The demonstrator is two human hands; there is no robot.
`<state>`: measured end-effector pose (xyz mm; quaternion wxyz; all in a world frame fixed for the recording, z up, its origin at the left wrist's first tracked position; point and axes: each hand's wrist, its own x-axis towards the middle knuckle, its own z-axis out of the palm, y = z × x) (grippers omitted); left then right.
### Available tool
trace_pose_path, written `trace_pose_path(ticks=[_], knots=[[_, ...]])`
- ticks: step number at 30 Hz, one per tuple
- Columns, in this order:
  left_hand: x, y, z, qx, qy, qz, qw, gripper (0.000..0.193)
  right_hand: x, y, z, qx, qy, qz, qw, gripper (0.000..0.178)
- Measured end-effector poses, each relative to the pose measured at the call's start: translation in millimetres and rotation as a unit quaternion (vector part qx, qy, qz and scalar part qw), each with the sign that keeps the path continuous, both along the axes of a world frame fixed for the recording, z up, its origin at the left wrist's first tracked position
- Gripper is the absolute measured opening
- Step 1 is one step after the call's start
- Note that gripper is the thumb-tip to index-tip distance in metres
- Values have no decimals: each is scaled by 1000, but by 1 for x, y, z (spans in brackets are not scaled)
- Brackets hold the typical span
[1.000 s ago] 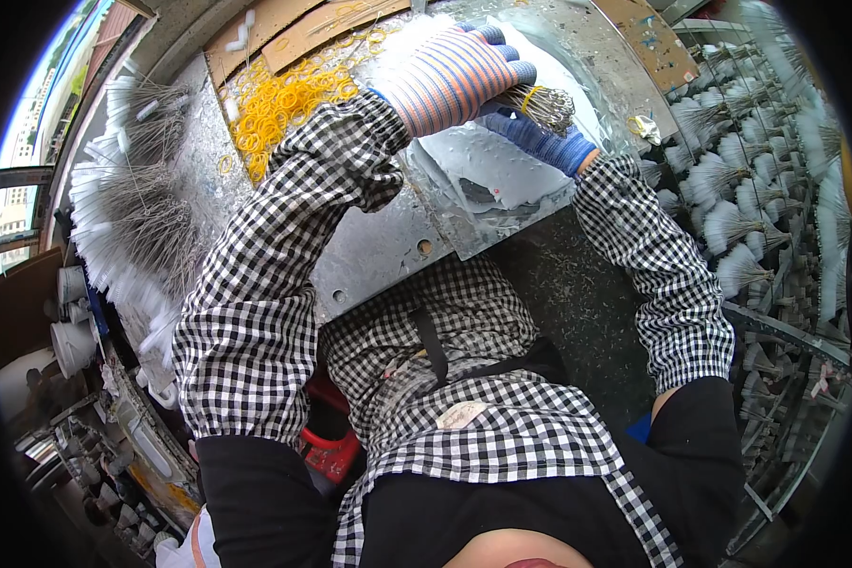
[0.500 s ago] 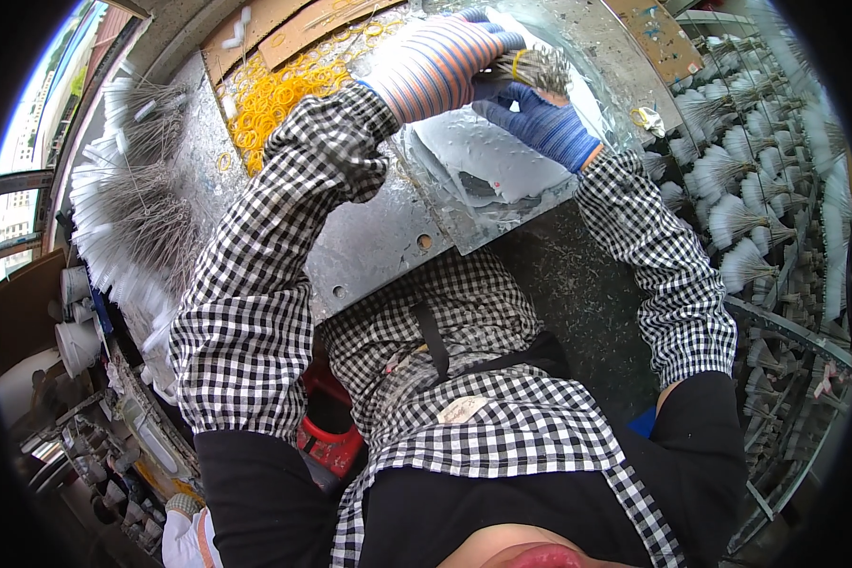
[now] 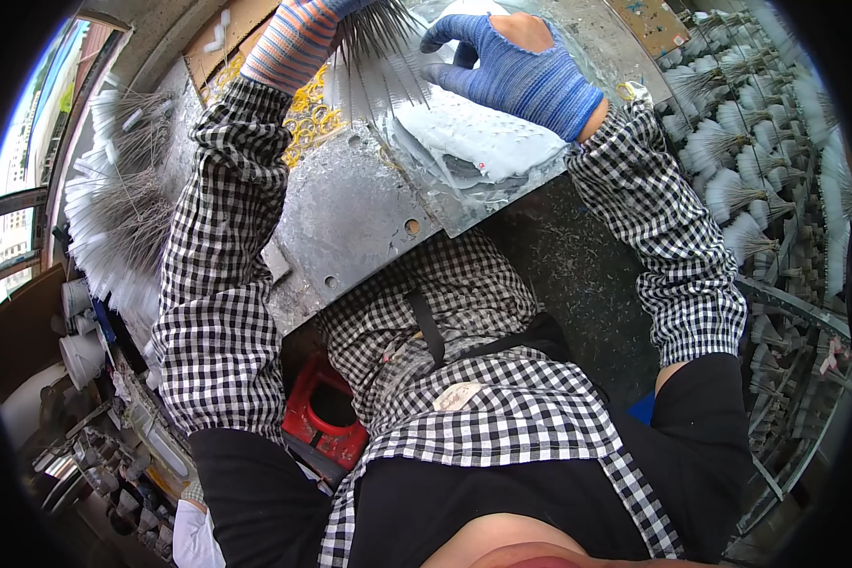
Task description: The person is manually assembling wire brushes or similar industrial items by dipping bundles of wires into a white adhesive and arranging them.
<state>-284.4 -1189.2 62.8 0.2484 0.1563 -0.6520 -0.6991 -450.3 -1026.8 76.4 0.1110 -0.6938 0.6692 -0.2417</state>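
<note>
At the top edge my left hand (image 3: pixel 298 38), in a striped glove, is closed on a bundle of thin wire-stemmed brushes (image 3: pixel 381 47). Its grey stems fan out downward, with whitish ends spreading below; the picture's edge cuts off part of this hand. To the right my right hand (image 3: pixel 521 76), in a blue glove, holds nothing. Its fingers are curved and apart, above a white, wet-looking layer (image 3: pixel 488 137) on the worktop. Yellow rubber bands (image 3: pixel 310 123) lie beneath and beside the bundle.
The metal worktop (image 3: pixel 350 222) has small holes along its near edge. White-bristled wire brushes pile up at the left (image 3: pixel 114 208). Many brush bundles fill the rack (image 3: pixel 729 180) at the right. A red stool (image 3: pixel 327 417) stands below, beside my lap.
My left hand has moved left and up with the bundle, which now fans out. My right hand has let go of the bundle and opened.
</note>
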Motion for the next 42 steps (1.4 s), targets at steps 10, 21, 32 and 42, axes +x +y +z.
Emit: trace_pose_path(ticks=[10,21,32,42], knots=[[-5,11,-5,79,51,51,994,22,-1,-15,-9,71,-147,-11,986,39],[-5,9,-7,135,63,-7,989,21,-7,-6,0,38,-75,0,996,29],[3,-5,-17,-49,31,42,997,30,2,-31,-30,49,-164,71,983,28],[-27,25,-17,-169,30,166,971,40,-21,-15,-53,88,-320,5,943,23]])
